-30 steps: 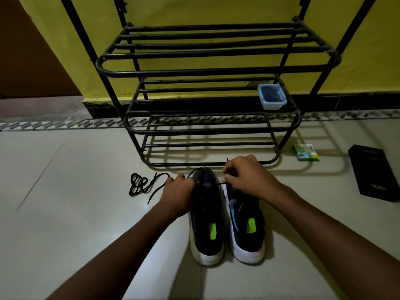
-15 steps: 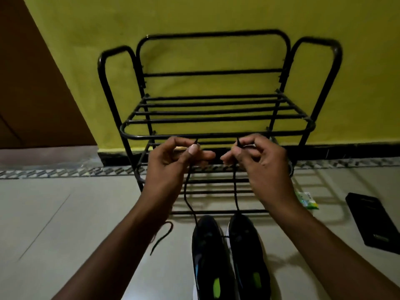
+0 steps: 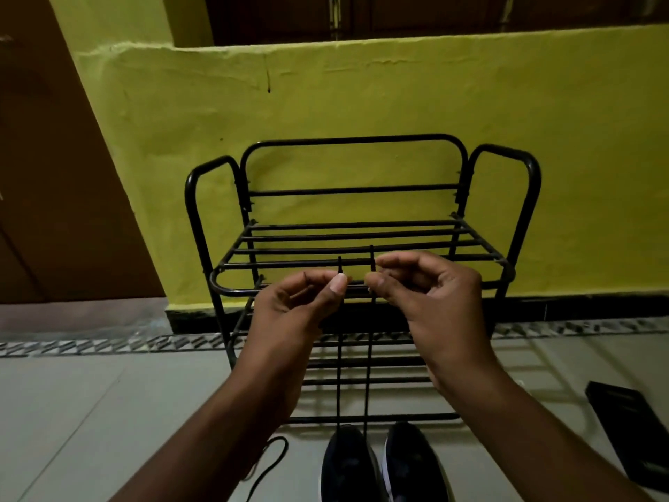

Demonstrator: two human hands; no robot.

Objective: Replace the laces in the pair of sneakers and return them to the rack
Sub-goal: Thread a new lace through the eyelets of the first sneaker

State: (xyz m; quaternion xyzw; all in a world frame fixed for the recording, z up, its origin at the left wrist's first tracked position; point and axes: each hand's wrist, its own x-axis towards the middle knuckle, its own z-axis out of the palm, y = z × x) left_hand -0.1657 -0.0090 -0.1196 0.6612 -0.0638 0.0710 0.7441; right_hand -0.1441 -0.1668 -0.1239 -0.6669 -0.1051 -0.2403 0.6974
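Note:
Two dark sneakers stand side by side on the floor at the bottom edge, the left sneaker (image 3: pixel 345 465) and the right sneaker (image 3: pixel 412 461). A black lace (image 3: pixel 339 375) runs up from the left sneaker in two taut strands. My left hand (image 3: pixel 300 306) pinches the left strand near its tip. My right hand (image 3: pixel 427 288) pinches the right strand near its tip. Both hands are raised in front of the black metal shoe rack (image 3: pixel 362 248). A second black lace (image 3: pixel 268 461) lies loose on the floor to the left of the sneakers.
The rack stands against a yellow wall (image 3: pixel 325 110). A flat black box (image 3: pixel 630 425) lies on the floor at the right. A brown door (image 3: pixel 54 175) is at the left. Pale floor tiles (image 3: pixel 90 411) stretch to the left of the sneakers.
Both hands have lifted from the sneakers' toes and pulled the two lace ends up taut. The view has tilted up, so the sneakers sit lower and the rack's top shows.

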